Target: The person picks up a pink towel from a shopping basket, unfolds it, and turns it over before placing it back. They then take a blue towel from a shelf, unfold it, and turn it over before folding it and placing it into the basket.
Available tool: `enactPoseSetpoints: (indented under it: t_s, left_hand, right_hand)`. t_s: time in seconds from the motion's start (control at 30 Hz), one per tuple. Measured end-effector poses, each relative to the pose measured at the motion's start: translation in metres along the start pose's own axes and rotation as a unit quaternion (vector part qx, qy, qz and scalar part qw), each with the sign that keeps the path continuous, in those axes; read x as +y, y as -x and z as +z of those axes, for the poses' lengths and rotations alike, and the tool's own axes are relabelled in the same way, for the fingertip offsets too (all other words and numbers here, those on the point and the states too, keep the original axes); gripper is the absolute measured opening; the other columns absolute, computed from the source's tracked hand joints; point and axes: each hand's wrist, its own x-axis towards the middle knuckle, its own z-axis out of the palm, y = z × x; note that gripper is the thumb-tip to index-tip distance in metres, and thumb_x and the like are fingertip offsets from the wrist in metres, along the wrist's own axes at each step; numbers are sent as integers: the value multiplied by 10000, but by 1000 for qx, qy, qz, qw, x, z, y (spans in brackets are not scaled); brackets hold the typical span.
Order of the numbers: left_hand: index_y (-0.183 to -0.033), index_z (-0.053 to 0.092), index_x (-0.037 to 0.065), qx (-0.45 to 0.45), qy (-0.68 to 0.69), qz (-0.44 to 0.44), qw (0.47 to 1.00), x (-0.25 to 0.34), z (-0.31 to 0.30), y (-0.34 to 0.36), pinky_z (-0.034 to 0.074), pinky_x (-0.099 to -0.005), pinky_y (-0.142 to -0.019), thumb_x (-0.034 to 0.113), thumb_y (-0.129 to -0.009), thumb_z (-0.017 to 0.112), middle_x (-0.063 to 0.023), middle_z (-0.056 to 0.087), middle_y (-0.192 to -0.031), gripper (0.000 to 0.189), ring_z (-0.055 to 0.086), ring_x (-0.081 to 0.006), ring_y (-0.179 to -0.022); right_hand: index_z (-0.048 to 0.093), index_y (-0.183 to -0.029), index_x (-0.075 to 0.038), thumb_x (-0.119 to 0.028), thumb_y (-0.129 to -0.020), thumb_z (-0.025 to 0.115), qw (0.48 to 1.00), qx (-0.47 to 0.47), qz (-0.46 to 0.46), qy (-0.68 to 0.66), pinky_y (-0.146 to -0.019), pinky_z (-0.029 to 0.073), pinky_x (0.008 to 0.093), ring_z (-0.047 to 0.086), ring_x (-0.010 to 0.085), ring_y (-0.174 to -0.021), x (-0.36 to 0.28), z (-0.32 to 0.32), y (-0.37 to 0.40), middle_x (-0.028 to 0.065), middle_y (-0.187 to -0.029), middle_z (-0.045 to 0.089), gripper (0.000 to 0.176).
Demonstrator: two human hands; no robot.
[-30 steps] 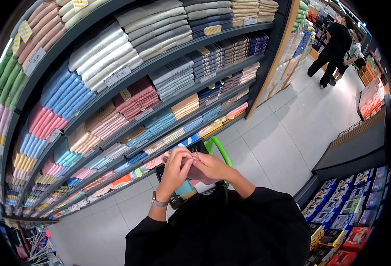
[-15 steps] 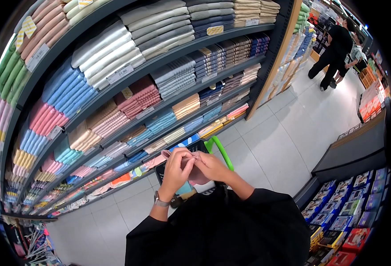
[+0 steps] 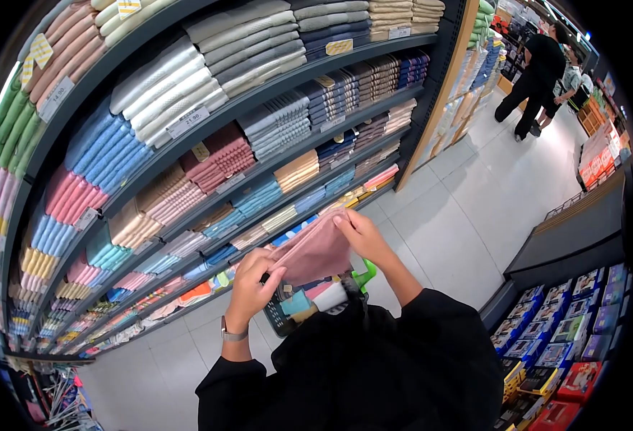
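A pink cloth, likely a towel, is stretched between my two hands above a dark shopping basket. My left hand pinches its lower left corner, and a watch band circles that wrist. At the cloth's upper right corner, my right hand is closed on the edge. Inside the basket lie a teal cloth and a white item, partly covered from view. The basket's green handle shows just below my right hand.
Shelves of folded towels rise in front and to the left. A display of boxed goods stands at the right. Two people are in the aisle at the upper right, on a tiled floor.
My hands were close together on the bunched pink cloth. They have moved apart, spreading it out, with the right hand going up and right and the left hand to the left.
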Motion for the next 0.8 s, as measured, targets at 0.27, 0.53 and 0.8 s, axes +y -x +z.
enactPoseSetpoints:
  t_s: [0.27,0.53,0.8]
  left_hand:
    - [-894,598,-28,110,-50,-52,991,-21,-9,-4,423,-274,-611,0,-853,617,-103,546,-811,53,507,-190,-672]
    - [-1113,583,-6,133,-6,-138,981,-18,-14,-9,457,-292,-745,85,-809,680,-119,596,-911,332,578,-227,-805]
    - [-1066,593,18,-58,-94,58,992,4,7,-50,440,-410,-826,224,-756,717,-161,634,-963,392,589,-342,-910]
  right_hand:
    - [562,-1036,16,-166,-978,465,993,39,-30,-106,-758,425,247,490,80,-835,-15,34,-8,26,-885,570,214]
    - [568,-1049,15,-172,-980,456,993,13,-20,-118,-761,430,251,510,87,-839,-21,38,-11,21,-890,585,228]
    - [574,-1009,18,-192,-963,496,991,-91,-79,-62,-725,446,272,549,131,-779,-25,52,-9,86,-832,595,229]
